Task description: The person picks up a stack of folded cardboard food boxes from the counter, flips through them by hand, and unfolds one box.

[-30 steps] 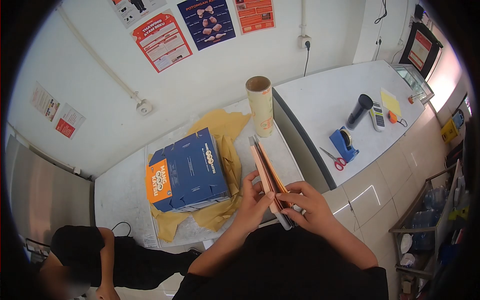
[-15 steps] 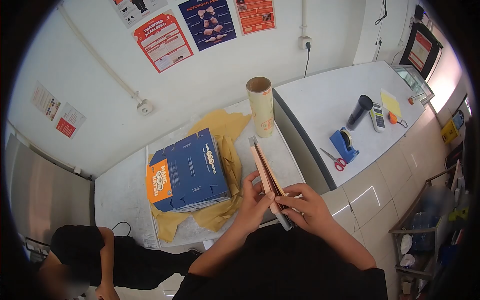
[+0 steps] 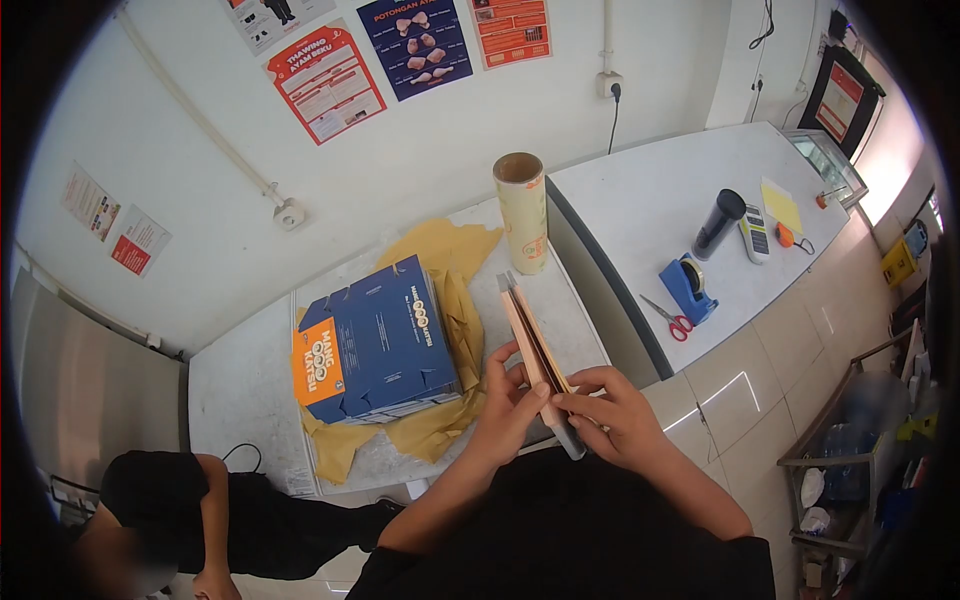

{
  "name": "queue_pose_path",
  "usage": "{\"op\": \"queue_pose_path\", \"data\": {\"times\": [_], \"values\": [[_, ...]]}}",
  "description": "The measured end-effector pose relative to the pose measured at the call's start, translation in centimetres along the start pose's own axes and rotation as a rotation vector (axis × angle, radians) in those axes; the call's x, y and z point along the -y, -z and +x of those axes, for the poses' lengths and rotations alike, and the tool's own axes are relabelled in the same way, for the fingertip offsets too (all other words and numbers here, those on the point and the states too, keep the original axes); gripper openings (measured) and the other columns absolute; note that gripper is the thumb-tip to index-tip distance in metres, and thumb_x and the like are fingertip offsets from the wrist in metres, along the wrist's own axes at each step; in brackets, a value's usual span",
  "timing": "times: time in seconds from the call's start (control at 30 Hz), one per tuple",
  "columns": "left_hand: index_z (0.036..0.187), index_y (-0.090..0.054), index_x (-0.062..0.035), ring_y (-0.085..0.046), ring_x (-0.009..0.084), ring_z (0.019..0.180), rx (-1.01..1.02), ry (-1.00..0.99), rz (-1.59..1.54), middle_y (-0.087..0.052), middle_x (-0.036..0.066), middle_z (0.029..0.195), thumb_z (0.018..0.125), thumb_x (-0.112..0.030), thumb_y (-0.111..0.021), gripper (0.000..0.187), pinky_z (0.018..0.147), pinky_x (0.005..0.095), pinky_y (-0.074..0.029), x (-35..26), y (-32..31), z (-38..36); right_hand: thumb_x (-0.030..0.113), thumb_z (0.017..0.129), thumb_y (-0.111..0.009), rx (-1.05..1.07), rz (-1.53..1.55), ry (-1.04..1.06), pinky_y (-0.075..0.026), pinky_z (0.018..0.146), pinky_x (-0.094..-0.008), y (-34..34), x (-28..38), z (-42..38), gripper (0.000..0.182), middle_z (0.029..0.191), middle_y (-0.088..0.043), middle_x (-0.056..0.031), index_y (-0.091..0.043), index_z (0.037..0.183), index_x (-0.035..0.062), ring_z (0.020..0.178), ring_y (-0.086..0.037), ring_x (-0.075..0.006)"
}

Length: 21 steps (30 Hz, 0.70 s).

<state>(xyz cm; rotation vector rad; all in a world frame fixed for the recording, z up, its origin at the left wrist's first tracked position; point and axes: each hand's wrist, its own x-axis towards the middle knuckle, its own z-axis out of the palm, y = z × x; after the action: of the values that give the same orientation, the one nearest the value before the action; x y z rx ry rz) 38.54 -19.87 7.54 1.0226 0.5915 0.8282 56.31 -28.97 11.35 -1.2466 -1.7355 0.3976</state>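
A thin, long bundle of pinkish and tan card-like sheets with grey outer edges (image 3: 528, 335) stands on edge, pointing away from me. My left hand (image 3: 512, 405) grips its left side, thumb across the near part. On the right side, my right hand (image 3: 607, 412) pinches the sheets with thumb and fingers. A dark gap shows between the layers. Left of my hands, a stack of blue boxes with an orange panel (image 3: 385, 340) lies on crumpled brown paper (image 3: 455, 240). Beyond the bundle a large wrap roll (image 3: 522, 215) stands upright.
On the right table (image 3: 640, 180) are scissors (image 3: 672, 320), a blue tape dispenser (image 3: 688, 290), a dark cylinder (image 3: 719, 225), a card terminal (image 3: 755, 238) and yellow paper (image 3: 781, 208). A person in black (image 3: 165, 500) is at the lower left. A shelf (image 3: 830, 490) stands at the right.
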Motion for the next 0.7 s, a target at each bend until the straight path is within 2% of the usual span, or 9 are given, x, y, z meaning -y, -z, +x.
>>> {"op": "queue_pose_path", "data": {"times": [0.23, 0.7], "values": [[0.153, -0.022, -0.0083, -0.062, 0.0221, 0.114, 0.005, 0.015, -0.012, -0.060, 0.019, 0.127, 0.102, -0.013, -0.063, 0.065, 0.096, 0.0374, -0.052, -0.37, 0.05, -0.22, 0.014, 0.076, -0.088, 0.004, 0.013, -0.025, -0.056, 0.076, -0.0363, 0.20, 0.36, 0.57, 0.043, 0.121, -0.060, -0.0106, -0.072, 0.116, 0.0111, 0.089, -0.068, -0.0250], [0.154, -0.022, -0.0085, -0.062, 0.0207, 0.114, 0.018, -0.013, -0.030, -0.059, 0.017, 0.125, 0.102, -0.012, -0.062, 0.065, 0.095, 0.0367, -0.053, -0.15, 0.15, -0.19, 0.016, 0.076, -0.089, -0.027, -0.002, -0.041, -0.056, 0.076, -0.0356, -0.15, 0.54, 0.60, 0.040, 0.117, -0.062, -0.0103, -0.073, 0.112, 0.0102, 0.088, -0.067, -0.0248]]}}
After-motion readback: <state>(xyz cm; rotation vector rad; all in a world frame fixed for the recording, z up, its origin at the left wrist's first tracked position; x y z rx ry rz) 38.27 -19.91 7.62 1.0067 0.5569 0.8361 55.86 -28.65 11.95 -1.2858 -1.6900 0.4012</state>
